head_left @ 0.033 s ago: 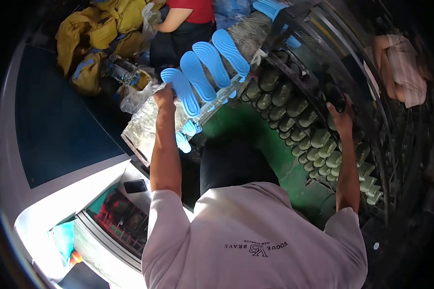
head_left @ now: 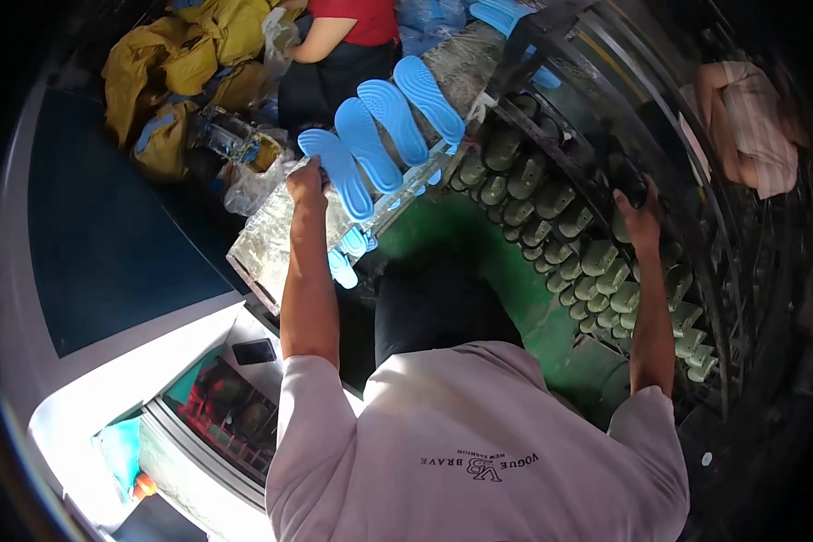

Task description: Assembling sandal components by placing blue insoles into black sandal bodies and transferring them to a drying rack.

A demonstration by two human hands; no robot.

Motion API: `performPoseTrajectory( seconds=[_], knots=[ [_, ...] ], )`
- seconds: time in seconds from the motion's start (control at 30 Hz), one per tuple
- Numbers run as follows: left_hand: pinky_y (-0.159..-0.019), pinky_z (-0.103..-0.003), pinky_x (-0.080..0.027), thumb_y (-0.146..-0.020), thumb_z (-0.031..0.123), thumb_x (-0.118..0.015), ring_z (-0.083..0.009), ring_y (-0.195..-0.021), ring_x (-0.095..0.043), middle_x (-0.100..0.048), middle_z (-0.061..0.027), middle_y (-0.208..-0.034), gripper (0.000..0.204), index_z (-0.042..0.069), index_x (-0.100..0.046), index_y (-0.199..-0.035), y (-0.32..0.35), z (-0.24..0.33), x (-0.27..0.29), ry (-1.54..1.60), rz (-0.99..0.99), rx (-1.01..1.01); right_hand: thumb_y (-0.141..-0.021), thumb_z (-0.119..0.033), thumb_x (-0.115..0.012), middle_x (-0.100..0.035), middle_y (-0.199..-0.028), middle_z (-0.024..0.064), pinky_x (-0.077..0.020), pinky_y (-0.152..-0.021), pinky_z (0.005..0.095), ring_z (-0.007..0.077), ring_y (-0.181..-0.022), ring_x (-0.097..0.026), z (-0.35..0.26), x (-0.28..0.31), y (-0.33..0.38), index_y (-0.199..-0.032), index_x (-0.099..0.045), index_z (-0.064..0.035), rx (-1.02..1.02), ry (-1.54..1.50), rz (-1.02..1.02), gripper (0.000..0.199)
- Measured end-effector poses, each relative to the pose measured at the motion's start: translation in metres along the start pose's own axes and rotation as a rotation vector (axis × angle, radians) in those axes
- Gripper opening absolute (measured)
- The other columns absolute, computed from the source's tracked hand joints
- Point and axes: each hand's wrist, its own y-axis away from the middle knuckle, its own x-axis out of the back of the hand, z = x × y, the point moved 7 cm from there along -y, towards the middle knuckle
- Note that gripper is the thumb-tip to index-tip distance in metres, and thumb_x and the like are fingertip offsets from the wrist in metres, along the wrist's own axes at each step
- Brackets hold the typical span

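Observation:
My left hand point(head_left: 307, 183) is closed on the edge of a light-blue shoe insole point(head_left: 339, 174), the leftmost of a row. Beside it, more blue insoles point(head_left: 369, 144) lie side by side on a worn, plastic-covered board point(head_left: 266, 237). Far to the right, my right hand point(head_left: 640, 217) curls around a dark shoe-shaped piece point(head_left: 630, 181) at a metal rack. Deep shadow there hides its exact kind and part of my fingers.
Rows of greenish shoe-shaped pieces point(head_left: 598, 257) fill the dark metal rack point(head_left: 709, 298). Blue insoles point(head_left: 341, 269) show below the board. A person in red point(head_left: 370, 27) is beyond it, near yellow sacks point(head_left: 149, 63). Another person point(head_left: 757, 135) is behind the rack.

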Motion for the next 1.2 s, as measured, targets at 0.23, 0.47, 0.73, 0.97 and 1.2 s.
performPoseTrajectory(
  seconds=[0.23, 0.47, 0.73, 0.97, 1.2],
  knots=[
    [-0.082, -0.037, -0.061, -0.1, 0.016, -0.075, -0.0139, -0.091, -0.068, -0.071, -0.0042, -0.098, 0.014, 0.003, -0.071, -0.103, 0.072, 0.029, 0.003, 0.307, -0.24, -0.223, -0.094, -0.036, -0.082, -0.064, -0.144, 0.0183, -0.0508, -0.109, 0.047, 0.0362, -0.131, -0.063, 0.012, 0.01, 0.022, -0.15, -0.055, -0.003, -0.527, -0.981, -0.125, 0.07],
    [-0.128, -0.058, -0.034, -0.098, 0.03, -0.07, -0.0403, -0.146, -0.051, -0.056, -0.0249, -0.154, 0.068, -0.002, -0.047, -0.154, 0.206, 0.068, -0.01, 1.059, -0.643, -0.173, -0.103, -0.065, -0.05, -0.061, -0.142, 0.0313, -0.0539, -0.11, 0.0535, 0.0479, -0.131, -0.062, -0.171, -0.059, 0.129, -0.157, -0.041, 0.0042, -0.407, -2.044, -0.904, 0.088],
    [-0.127, -0.064, -0.032, -0.091, 0.021, -0.077, -0.0437, -0.147, -0.048, -0.049, -0.023, -0.16, 0.077, -0.003, -0.044, -0.156, 0.269, 0.129, -0.006, 1.476, -0.851, 0.042, -0.097, -0.054, -0.069, -0.054, -0.151, 0.0277, -0.0554, -0.109, 0.0572, 0.048, -0.133, -0.059, -0.31, -0.1, 0.177, -0.159, -0.039, 0.0006, -0.364, -2.036, -1.411, 0.088],
    [-0.123, -0.052, -0.036, -0.113, 0.039, -0.05, -0.0399, -0.153, -0.039, -0.039, -0.027, -0.165, 0.058, -0.004, -0.055, -0.15, 0.362, 0.161, 0.058, 0.246, -0.149, -1.046, -0.08, -0.046, -0.088, -0.063, -0.14, 0.023, -0.0619, -0.099, 0.0504, 0.0381, -0.116, -0.072, -0.41, -0.059, 0.192, -0.158, -0.036, 0.0028, -0.07, -1.674, -1.332, 0.106],
    [-0.129, -0.051, -0.021, -0.111, 0.035, -0.052, -0.0389, -0.157, -0.034, -0.041, -0.0277, -0.165, 0.057, -0.001, -0.052, -0.155, 0.369, 0.152, 0.078, 0.145, -0.073, -1.22, -0.076, -0.037, -0.092, -0.064, -0.138, 0.0221, -0.0622, -0.099, 0.0498, 0.0334, -0.117, -0.072, -0.441, -0.063, 0.204, -0.156, -0.037, 0.0036, 0.068, -1.524, -1.358, 0.105]
  ],
)
